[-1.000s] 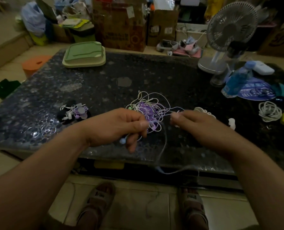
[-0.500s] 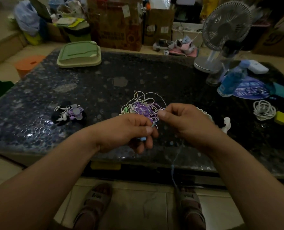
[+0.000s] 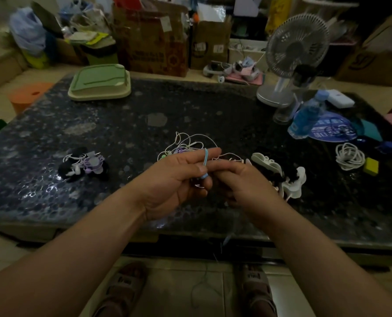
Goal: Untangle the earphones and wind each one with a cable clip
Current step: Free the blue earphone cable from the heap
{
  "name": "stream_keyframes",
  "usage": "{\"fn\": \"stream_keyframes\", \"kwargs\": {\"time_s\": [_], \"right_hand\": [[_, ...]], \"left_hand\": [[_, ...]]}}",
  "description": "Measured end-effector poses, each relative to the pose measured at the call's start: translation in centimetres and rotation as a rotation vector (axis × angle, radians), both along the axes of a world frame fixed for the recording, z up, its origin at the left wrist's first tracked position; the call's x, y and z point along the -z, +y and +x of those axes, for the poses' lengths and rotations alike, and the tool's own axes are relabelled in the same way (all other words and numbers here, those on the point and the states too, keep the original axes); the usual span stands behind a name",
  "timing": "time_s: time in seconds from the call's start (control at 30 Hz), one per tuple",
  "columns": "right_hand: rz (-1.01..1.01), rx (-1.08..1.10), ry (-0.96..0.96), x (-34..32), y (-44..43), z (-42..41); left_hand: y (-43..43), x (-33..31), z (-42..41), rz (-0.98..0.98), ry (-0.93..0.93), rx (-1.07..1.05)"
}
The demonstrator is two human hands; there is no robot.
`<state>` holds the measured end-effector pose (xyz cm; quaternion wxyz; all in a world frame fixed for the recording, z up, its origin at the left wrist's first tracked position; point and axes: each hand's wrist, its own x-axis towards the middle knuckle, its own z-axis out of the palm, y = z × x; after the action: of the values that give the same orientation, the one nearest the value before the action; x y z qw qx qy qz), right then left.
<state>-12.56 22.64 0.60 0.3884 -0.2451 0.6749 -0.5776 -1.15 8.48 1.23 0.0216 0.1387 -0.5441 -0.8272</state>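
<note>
Left hand [image 3: 179, 179] up over the near edge of the dark speckled stone bench [image 3: 121, 133], forefinger out. Thin light-blue earphone cable [image 3: 205, 159] looped round that finger, thumb clamping it. Right hand [image 3: 245, 184] curled, fingertips pinching the same cable just beside the forefinger. Tangle of white and purple earphone cables [image 3: 185, 145] lies on the bench behind both hands. White plastic cable clips [image 3: 267, 163] just right of it; wound purple-and-white earphone bundle [image 3: 87, 164] well left.

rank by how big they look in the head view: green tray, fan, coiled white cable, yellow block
1. fan
2. green tray
3. coiled white cable
4. yellow block
Fan and tray sit farther away.
</note>
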Motion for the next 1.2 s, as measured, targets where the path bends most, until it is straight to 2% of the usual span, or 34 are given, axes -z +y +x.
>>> {"fn": "stream_keyframes", "kwargs": {"time_s": [0.13, 0.27, 0.37, 0.47, 0.57, 0.67, 0.83, 0.9, 0.97, 1.13, 1.2], "right_hand": [[0.223, -0.086, 0.487, 0.3, 0.9, -0.2], [0.260, -0.093, 0.704, -0.3, 1.2, 0.1], [0.268, -0.053, 0.699, -0.4, 1.3, -0.3], [0.342, -0.012, 0.641, -0.6, 1.5, -1.4], [0.282, 0.174, 0.521, -1.1, 2.1, -3.3], [0.152, 0.352, 0.392, -1.9, 2.4, -4.7], [0.103, 0.344, 0.523, -2.2, 2.0, -4.6], [0.104, 0.339, 0.556, -1.9, 1.8, -4.8], [0.106, 0.346, 0.550, -1.5, 1.6, -5.0], [0.112, 0.357, 0.461, -0.4, 1.4, -5.3], [0.157, 0.308, 0.464, 0.1, 1.3, -5.2]], "left_hand": [[-0.5, 0.4, -0.4, -0.114, -0.043, -0.066], [-0.6, 0.8, -0.6, -0.284, -0.079, -0.041], [-0.3, 1.0, -0.8, -0.358, -0.078, -0.017], [-0.4, 0.7, -0.7, -0.240, -0.047, -0.024], [-0.8, 0.3, -0.4, -0.209, -0.078, -0.035], [-0.3, 0.4, -0.1, -0.317, -0.140, 0.048], [1.4, 0.8, 0.2, -0.670, -0.192, 0.160], [2.0, 1.0, 0.3, -0.716, -0.191, 0.165], [2.4, 1.1, 0.4, -0.641, -0.169, 0.144], [2.6, 0.5, 0.2, -0.167, -0.082, 0.007], [2.5, 0.1, 0.2, -0.070, -0.025, -0.021]]}}
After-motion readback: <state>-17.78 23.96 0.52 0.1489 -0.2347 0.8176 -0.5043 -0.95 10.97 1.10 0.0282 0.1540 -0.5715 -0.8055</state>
